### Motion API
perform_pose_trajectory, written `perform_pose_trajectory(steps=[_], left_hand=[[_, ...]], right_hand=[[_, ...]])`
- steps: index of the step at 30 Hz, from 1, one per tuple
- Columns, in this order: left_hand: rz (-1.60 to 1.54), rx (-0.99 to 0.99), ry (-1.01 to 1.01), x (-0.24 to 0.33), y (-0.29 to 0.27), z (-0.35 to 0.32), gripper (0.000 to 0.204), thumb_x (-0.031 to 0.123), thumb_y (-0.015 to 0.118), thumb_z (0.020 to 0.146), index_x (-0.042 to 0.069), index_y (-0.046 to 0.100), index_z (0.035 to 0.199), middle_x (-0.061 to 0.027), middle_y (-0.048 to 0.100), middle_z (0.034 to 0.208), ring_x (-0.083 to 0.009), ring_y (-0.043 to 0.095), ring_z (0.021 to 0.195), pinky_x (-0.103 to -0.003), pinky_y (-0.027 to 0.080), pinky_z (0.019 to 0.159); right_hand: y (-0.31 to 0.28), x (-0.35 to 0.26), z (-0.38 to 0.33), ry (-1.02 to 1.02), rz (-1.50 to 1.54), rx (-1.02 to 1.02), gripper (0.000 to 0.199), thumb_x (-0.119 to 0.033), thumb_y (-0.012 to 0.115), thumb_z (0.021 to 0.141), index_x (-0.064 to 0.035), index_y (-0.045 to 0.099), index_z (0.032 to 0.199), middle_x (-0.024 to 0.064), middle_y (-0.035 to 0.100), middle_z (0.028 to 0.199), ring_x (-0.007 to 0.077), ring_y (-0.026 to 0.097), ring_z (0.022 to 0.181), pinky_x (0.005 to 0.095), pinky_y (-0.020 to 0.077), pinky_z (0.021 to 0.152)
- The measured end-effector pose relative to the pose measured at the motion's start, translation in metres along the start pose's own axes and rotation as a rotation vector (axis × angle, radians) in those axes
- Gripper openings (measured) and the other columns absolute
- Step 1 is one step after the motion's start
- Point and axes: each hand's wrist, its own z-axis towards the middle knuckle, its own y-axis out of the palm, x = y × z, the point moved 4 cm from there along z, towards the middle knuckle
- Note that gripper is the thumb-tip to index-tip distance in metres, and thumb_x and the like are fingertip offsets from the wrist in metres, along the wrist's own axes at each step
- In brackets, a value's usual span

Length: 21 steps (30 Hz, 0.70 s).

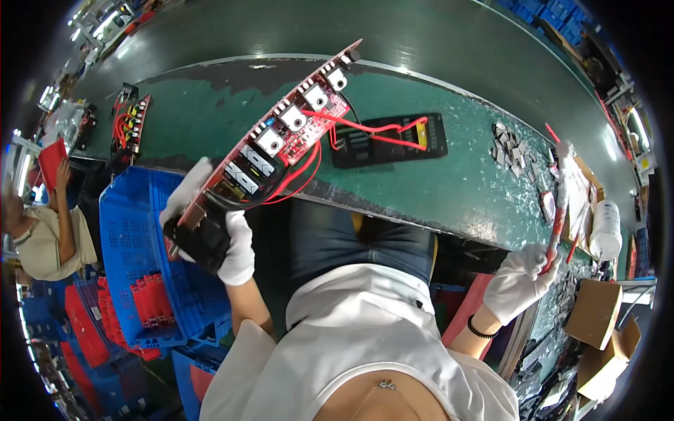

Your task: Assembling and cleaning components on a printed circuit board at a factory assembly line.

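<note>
My left hand (239, 247), in a white glove, is closed round the near end of a long red circuit board (303, 132), where a black part sits. The board is held up, tilted, its far end over the green bench. White-faced components line it, and red wires run from it to a black perforated cover (379, 156) lying on the bench. At the right bench edge my gloved right hand (518, 281) is closed round a red stick (559, 214) whose upper end is coated whitish. Beyond it, several small grey square pieces (516, 151) lie scattered.
Another wired board (132, 123) lies at the bench's far left. A blue basket (130, 231) with red pieces stands left of me. On the right are a white tub (605, 231) and cardboard boxes (593, 312). A person (53, 231) works at far left.
</note>
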Motion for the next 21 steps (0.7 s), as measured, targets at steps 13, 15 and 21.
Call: perform_pose_trajectory(steps=[13,15,21], left_hand=[[0.020,0.116,-0.054,-0.004,0.023,-0.007,0.037,-0.005,0.066,0.061,0.004,0.049,0.093,-0.0069,0.055,0.092,-0.0151,0.054,0.081,-0.028,0.044,0.074],[-0.004,0.121,-0.076,-0.002,0.024,-0.007,0.036,-0.004,0.066,0.061,0.004,0.049,0.093,-0.0065,0.055,0.091,-0.0151,0.054,0.080,-0.028,0.043,0.073],[-0.046,0.103,-0.078,-0.003,0.024,-0.005,0.035,-0.001,0.065,0.062,0.004,0.049,0.093,-0.0056,0.053,0.090,-0.0143,0.053,0.079,-0.028,0.043,0.071]], right_hand=[[0.050,0.069,-0.018,-0.258,-1.101,-0.458,0.026,-0.023,0.060,0.084,-0.0015,0.060,0.098,0.0124,0.055,0.087,0.0198,0.055,0.069,0.0304,0.0456,0.060],[0.057,0.074,-0.012,-0.276,-1.269,-0.616,0.021,-0.018,0.061,0.084,-0.0035,0.060,0.099,0.0132,0.059,0.091,0.0199,0.057,0.072,0.0308,0.0471,0.066],[0.065,0.082,0.004,-0.289,-1.431,-0.749,0.019,-0.019,0.063,0.083,-0.0060,0.061,0.097,0.0135,0.063,0.092,0.0190,0.059,0.078,0.0297,0.0473,0.071]])
